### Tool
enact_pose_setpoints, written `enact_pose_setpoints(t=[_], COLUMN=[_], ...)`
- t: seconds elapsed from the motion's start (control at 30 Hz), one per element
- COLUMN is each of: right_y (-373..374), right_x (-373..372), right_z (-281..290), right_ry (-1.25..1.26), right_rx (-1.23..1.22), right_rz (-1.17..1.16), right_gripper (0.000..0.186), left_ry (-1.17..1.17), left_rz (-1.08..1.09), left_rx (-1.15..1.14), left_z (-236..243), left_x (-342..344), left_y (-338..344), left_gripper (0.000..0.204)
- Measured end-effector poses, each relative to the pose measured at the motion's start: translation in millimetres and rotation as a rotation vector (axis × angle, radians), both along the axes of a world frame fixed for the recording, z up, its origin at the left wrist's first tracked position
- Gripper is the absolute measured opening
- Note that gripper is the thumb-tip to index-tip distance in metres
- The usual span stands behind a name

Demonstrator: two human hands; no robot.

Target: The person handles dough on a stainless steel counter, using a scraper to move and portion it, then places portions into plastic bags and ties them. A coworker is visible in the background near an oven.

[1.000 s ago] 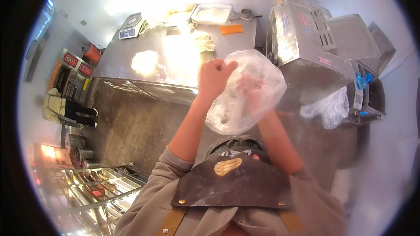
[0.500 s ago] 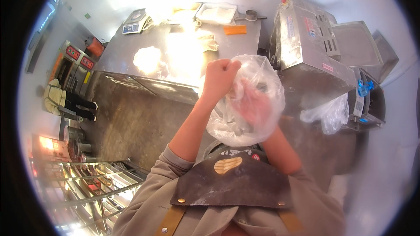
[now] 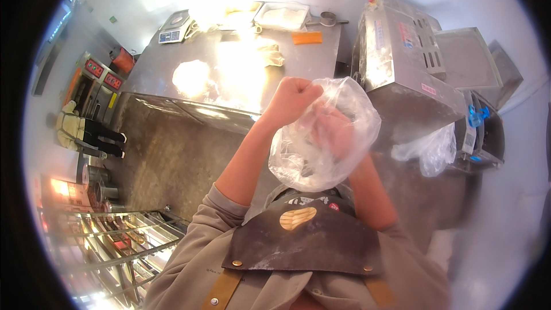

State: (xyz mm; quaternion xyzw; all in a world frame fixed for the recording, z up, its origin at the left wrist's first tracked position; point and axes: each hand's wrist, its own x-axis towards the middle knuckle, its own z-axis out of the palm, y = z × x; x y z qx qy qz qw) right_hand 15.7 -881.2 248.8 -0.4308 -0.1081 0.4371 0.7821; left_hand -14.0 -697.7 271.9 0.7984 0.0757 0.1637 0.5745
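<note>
A clear plastic bag (image 3: 298, 161), crumpled and puffed out, hangs in front of my apron. My left hand (image 3: 291, 99) is closed in a fist on the bag's gathered edge at its upper left. Close beside it, my right hand (image 3: 333, 132) shows only through the cloudy plastic. Its fingers look bent and gripping the film near the left fist, though the plastic blurs them. Whether the right hand is inside the bag or behind it, I cannot tell. Beyond my hands, a pale, glaring lump like dough (image 3: 192, 78) lies on the metal table (image 3: 155, 74).
A scale (image 3: 173, 30), a tray of white powder (image 3: 282, 17), an orange scraper (image 3: 307, 38) and a round-headed handled tool (image 3: 328, 19) are on the table. At right stands a floury metal machine (image 3: 390, 51), near another plastic bag (image 3: 430, 152). A rack (image 3: 126, 247) and a person (image 3: 77, 126) are at left.
The bag and both hands have shifted slightly right. My left fist has turned a little, and the bag looks rounder at its upper right.
</note>
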Motion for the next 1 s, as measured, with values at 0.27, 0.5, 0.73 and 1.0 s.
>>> enact_pose_setpoints(t=[0.27, 0.5, 0.73, 1.0], right_y=[-18.2, -13.7, -50.1, -211.0], right_x=[-17.9, -12.4, 1.1, 23.5], right_z=[29.2, -15.3, -95.1, -51.9], right_ry=[0.206, 0.347, 0.063, 0.261], right_rx=[0.342, 0.166, 0.256, 0.392], right_rz=[0.139, -0.04, 0.003, -0.497], right_gripper=[0.027, 0.032, 0.039, 0.058], left_ry=[0.029, -0.07, 0.196, 0.105], left_rz=[0.124, 0.229, 0.131, -0.264], left_rx=[-0.102, 0.054, -0.248, -0.162], left_z=[2.4, -5.7, -31.1, -86.5], left_x=[5.2, 1.2, 7.0, 44.4], left_y=[-20.5, -21.7, -48.2, -130.3], left_gripper=[0.046, 0.045, 0.045, 0.042])
